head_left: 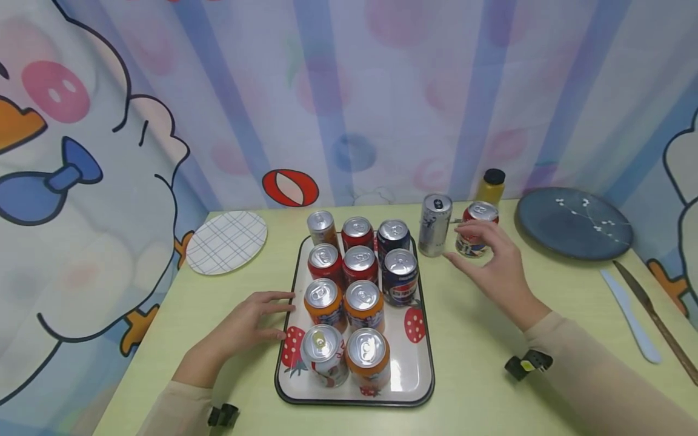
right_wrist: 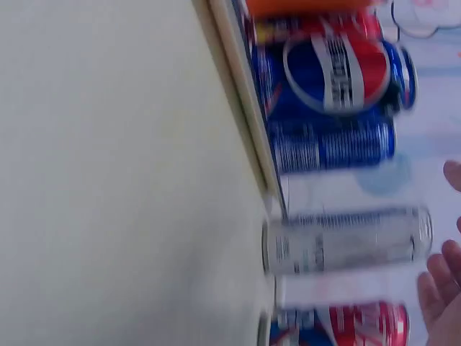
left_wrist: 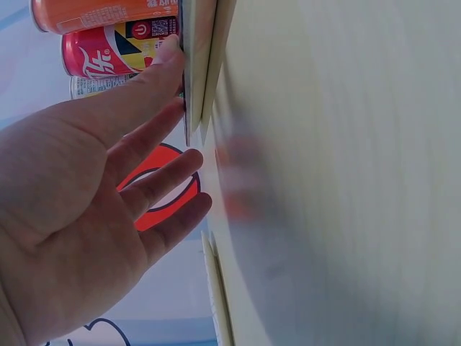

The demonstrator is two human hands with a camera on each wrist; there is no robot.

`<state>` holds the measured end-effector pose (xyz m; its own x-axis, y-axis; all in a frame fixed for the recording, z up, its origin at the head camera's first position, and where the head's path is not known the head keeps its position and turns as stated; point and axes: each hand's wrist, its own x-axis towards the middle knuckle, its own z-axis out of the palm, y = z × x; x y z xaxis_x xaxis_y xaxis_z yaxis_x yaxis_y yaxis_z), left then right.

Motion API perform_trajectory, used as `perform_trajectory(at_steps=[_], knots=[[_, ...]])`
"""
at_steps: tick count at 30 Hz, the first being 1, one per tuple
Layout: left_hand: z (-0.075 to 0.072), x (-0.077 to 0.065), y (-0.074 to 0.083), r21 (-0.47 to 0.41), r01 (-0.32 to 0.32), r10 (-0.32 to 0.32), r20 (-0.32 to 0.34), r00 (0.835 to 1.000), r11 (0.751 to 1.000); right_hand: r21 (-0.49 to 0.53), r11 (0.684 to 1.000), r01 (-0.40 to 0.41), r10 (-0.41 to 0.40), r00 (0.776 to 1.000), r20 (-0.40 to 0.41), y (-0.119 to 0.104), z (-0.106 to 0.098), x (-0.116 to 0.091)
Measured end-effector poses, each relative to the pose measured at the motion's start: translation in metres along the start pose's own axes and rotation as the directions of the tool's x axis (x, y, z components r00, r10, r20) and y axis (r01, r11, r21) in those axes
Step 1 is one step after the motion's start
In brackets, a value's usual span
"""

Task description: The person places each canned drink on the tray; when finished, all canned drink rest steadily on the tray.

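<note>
A strawberry-print tray (head_left: 411,378) with a dark rim carries several drink cans: orange cans (head_left: 364,310), red cans (head_left: 358,269), blue Pepsi cans (head_left: 400,281) and a white can (head_left: 329,366) at the front. My left hand (head_left: 240,330) is at the tray's left rim, fingers spread; in the left wrist view its thumb (left_wrist: 169,52) overlaps a red can (left_wrist: 97,54). Right of the tray stand a tall silver can (head_left: 435,227) and a red-and-blue can (head_left: 481,212). My right hand (head_left: 498,275) holds nothing, thumb and fingers parted, partly covering the red-and-blue can.
A checked white plate (head_left: 226,242) lies at the back left. A dark blue plate (head_left: 567,227) is at the right, with a light blue knife (head_left: 632,321) and a brown-handled knife (head_left: 660,327) before it. A yellow bottle (head_left: 491,189) with a black cap stands near the back curtain.
</note>
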<state>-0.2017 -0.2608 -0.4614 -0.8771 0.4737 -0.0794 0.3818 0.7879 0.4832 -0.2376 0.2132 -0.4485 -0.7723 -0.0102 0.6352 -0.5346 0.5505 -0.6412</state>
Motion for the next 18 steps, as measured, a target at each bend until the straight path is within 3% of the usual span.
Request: perform_trajectory(at_steps=[4, 8, 14, 18], knots=[[-0.001, -0.001, 0.0, 0.004, -0.004, 0.004, -0.008, 1.0, 1.0, -0.06, 0.997, -0.037, 0.032, 0.995, -0.09, 0.017, -0.014, 0.01], [0.0, -0.001, -0.002, -0.002, -0.006, 0.006, -0.008, 1.0, 1.0, -0.088, 0.983, -0.163, 0.153, 0.982, -0.112, 0.034, -0.022, 0.016], [0.0, 0.0, -0.003, -0.012, 0.011, -0.011, 0.0, 1.0, 1.0, -0.067, 0.941, -0.331, 0.329, 0.943, -0.041, 0.051, -0.025, 0.023], [0.001, 0.0, -0.002, -0.013, 0.007, -0.007, -0.003, 1.0, 1.0, -0.025, 0.919, -0.393, 0.393, 0.919, 0.026, 0.057, -0.024, 0.03]])
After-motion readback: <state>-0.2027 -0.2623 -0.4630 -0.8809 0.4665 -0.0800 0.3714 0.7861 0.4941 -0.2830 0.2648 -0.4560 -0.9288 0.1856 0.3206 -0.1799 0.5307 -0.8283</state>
